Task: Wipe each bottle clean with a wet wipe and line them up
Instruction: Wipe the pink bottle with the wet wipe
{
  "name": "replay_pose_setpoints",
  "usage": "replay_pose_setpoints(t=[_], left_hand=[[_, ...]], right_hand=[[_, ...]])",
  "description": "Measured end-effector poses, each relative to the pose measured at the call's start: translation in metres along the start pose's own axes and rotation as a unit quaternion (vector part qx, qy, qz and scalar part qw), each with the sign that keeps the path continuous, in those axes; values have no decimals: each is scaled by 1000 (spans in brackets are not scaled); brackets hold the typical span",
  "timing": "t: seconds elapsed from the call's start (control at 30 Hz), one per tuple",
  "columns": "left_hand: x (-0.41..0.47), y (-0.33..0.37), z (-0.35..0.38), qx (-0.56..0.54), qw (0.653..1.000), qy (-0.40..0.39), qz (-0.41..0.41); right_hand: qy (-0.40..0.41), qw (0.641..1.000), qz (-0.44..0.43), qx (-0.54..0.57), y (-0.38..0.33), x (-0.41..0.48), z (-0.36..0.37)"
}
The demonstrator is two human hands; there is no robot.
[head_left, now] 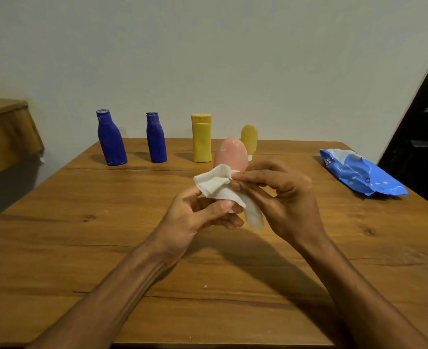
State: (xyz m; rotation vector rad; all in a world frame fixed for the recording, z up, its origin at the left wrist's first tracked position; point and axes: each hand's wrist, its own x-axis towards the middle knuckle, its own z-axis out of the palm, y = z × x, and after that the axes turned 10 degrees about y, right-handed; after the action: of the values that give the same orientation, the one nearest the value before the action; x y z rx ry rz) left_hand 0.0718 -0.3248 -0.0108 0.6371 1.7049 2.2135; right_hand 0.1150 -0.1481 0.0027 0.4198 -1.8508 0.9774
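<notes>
Both hands hold a white wet wipe (218,185) above the middle of the wooden table (107,222). My left hand (200,217) pinches its lower part between thumb and fingers. My right hand (283,195) pinches its upper right corner. Along the far edge stand two blue bottles (111,139) (156,138), a tall yellow bottle (201,139) and a small rounded yellow bottle (249,139). A pink rounded bottle (230,154) stands just behind the wipe, its base hidden by the wipe and my fingers.
A blue pack of wet wipes (358,172) lies at the table's right side. A wooden piece of furniture (4,132) stands off to the left, a dark doorway (424,137) at the right. The wall is close behind the bottles.
</notes>
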Motion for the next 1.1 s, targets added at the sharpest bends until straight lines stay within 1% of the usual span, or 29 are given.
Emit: replay_pose_setpoints(t=[0.13,0.23,0.3,0.43,0.5,0.6,0.73,0.77,0.87,0.9,1.03,1.1], left_hand=[[0,-1,0,-9,1000,3,-2],[0,-1,-1,6,1000,4,2],[1,0,-3,18,1000,-3,-3],[2,2,-1,22,999,-21,-26],[3,1,1,29,999,-17,-17],[2,1,0,47,999,0,-12],[2,0,2,78,997,-16,-10],[2,-1,3,84,996,-14,0],[2,-5,3,113,993,1,24],[3,-6,2,120,992,2,28],[4,-8,2,137,990,-6,31],[4,-10,2,140,989,-7,37]], right_hand=[[-6,1000,-10,1,0,0,1],[-8,1000,-14,-9,-1,-1,0],[15,1000,-11,-22,-1,-2,2],[96,994,15,-40,-4,-2,4],[100,994,12,-49,-4,-4,5],[73,995,-14,-64,-2,-6,7],[130,988,-2,-85,-3,1,0],[125,988,-8,-86,-4,0,0],[66,993,-39,-90,-3,-5,6],[64,992,-42,-99,-3,-5,6],[121,983,-22,-134,-3,-3,3],[101,984,-30,-141,-4,-6,9]])
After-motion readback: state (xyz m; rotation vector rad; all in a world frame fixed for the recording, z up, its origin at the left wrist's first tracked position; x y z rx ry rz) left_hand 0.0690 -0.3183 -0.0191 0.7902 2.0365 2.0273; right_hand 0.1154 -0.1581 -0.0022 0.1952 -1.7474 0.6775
